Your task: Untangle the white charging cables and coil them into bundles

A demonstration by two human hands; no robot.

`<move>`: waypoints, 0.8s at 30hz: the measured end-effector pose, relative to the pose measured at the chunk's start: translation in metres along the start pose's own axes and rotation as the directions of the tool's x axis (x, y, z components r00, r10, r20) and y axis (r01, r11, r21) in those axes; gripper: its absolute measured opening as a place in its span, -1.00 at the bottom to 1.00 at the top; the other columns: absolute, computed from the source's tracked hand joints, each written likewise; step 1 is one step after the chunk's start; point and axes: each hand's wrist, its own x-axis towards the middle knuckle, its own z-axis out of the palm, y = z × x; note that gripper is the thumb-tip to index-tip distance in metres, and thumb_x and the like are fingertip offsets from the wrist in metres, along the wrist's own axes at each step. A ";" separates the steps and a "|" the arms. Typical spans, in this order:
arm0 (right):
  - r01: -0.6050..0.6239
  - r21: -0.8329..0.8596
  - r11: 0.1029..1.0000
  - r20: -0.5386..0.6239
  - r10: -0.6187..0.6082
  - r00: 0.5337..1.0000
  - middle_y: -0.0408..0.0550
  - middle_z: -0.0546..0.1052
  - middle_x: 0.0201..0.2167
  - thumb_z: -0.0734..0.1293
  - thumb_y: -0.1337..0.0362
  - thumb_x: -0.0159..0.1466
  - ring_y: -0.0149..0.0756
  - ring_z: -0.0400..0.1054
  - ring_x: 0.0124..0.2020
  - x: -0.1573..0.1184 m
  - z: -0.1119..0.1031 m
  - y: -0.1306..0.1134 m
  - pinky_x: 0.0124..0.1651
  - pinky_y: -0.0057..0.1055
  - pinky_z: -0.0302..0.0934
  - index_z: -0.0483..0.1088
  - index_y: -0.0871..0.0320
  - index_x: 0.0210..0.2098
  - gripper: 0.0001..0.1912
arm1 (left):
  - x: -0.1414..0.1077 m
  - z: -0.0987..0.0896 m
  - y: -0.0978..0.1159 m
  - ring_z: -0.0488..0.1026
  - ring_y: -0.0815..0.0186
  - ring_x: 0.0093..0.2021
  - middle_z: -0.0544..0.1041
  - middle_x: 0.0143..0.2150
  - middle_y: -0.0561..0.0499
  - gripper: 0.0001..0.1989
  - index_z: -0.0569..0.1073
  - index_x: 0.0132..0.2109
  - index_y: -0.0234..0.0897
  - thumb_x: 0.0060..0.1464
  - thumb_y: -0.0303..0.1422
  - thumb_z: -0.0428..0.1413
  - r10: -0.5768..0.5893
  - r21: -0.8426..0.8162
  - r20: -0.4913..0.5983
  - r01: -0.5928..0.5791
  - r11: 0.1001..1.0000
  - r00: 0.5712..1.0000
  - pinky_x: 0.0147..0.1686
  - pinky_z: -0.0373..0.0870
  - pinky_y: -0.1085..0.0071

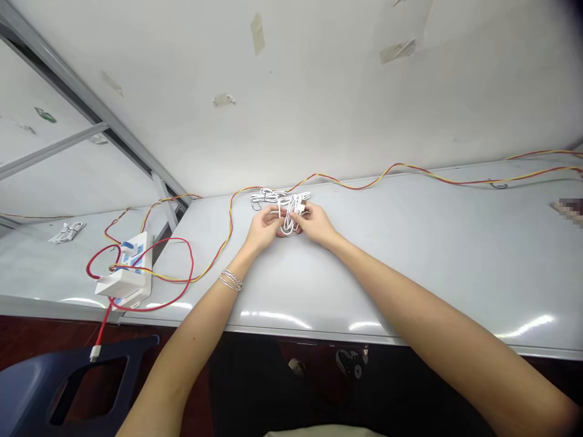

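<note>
A tangled bundle of white cable (pixel 286 207) lies at the middle of the grey table (pixel 387 285), partly lifted between my hands. My left hand (pixel 263 227) grips the near side of the bundle, and my right hand (pixel 316 223) holds a looped part at its right. My fingers hide some of the loops. Several thin silver bracelets (pixel 232 280) circle my left wrist.
A twisted red-and-yellow wire (pixel 230 221) runs along the table behind my hands to a white box (pixel 125 273) at the left, tangled with a red cable (pixel 189 273). A small white cable bundle (pixel 67 232) lies farther left. A dark chair (pixel 59 388) stands at lower left.
</note>
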 end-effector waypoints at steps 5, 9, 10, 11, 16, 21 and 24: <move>0.018 0.025 1.000 0.054 -0.020 0.998 -0.14 0.48 -0.48 0.46 0.18 0.17 -0.42 0.34 -0.57 -0.001 -0.001 0.000 -0.49 -0.45 0.31 0.40 0.16 -0.19 -0.71 | 0.000 -0.001 -0.005 0.49 0.33 -0.34 0.53 -0.23 -0.07 -0.56 0.38 -0.13 -0.29 -0.14 -0.30 0.36 0.016 -0.014 0.087 -0.014 1.000 0.996 -0.54 0.45 0.50; -0.002 0.068 0.998 0.101 -0.005 0.995 -0.11 0.49 -0.44 0.42 0.25 0.19 -0.42 0.33 -0.57 -0.001 -0.001 -0.002 -0.49 -0.45 0.31 0.40 0.18 -0.16 -0.75 | 0.003 -0.002 -0.010 0.47 0.35 -0.41 0.52 -0.29 -0.04 -0.66 0.37 -0.20 -0.31 -0.10 -0.40 0.32 -0.001 0.010 0.000 0.001 1.000 1.000 -0.53 0.45 0.47; -0.015 0.083 0.996 0.111 0.005 0.994 -0.11 0.49 -0.44 0.41 0.27 0.20 -0.42 0.33 -0.56 -0.001 -0.001 -0.003 -0.49 -0.45 0.31 0.39 0.19 -0.15 -0.76 | 0.004 -0.003 -0.011 0.46 0.36 -0.42 0.52 -0.30 -0.04 -0.71 0.37 -0.22 -0.32 -0.07 -0.43 0.29 -0.003 0.015 -0.023 0.003 1.000 1.000 -0.54 0.45 0.46; -0.026 0.098 0.995 0.121 0.014 0.993 -0.11 0.49 -0.44 0.39 0.30 0.21 -0.41 0.34 -0.54 -0.001 -0.001 -0.004 -0.48 -0.45 0.32 0.39 0.19 -0.13 -0.77 | 0.005 -0.003 -0.011 0.46 0.36 -0.43 0.52 -0.30 -0.04 -0.76 0.37 -0.22 -0.32 -0.04 -0.45 0.26 -0.003 0.018 -0.041 0.003 1.000 0.999 -0.54 0.46 0.44; -0.039 0.150 0.988 0.191 0.010 0.982 -0.10 0.50 -0.38 0.36 0.37 0.20 -0.40 0.39 -0.44 -0.003 -0.003 -0.012 -0.45 -0.51 0.34 0.41 0.18 -0.16 -0.81 | 0.006 -0.004 -0.012 0.48 0.35 -0.42 0.52 -0.30 -0.03 -0.80 0.38 -0.22 -0.33 -0.01 -0.46 0.22 0.000 0.033 -0.086 0.003 0.999 0.996 -0.54 0.47 0.46; -0.041 0.172 0.984 0.242 -0.002 0.970 -0.06 0.51 -0.30 0.32 0.39 0.22 -0.37 0.42 -0.35 -0.003 -0.006 -0.015 -0.41 -0.51 0.37 0.40 0.17 -0.11 -0.77 | 0.007 -0.004 -0.013 0.52 0.31 -0.36 0.55 -0.26 -0.10 -0.77 0.40 -0.17 -0.34 0.03 -0.39 0.24 0.030 0.034 -0.088 -0.027 0.999 0.996 -0.48 0.51 0.42; -0.036 0.163 0.986 0.196 0.003 0.981 -0.05 0.51 -0.22 0.31 0.40 0.21 -0.36 0.45 -0.34 -0.003 -0.003 -0.013 -0.44 -0.51 0.38 0.35 0.14 -0.04 -0.69 | 0.006 -0.004 -0.012 0.54 0.29 -0.32 0.57 -0.20 -0.15 -0.64 0.40 -0.10 -0.36 -0.04 -0.39 0.31 0.049 0.051 -0.065 -0.046 0.998 0.997 -0.45 0.52 0.43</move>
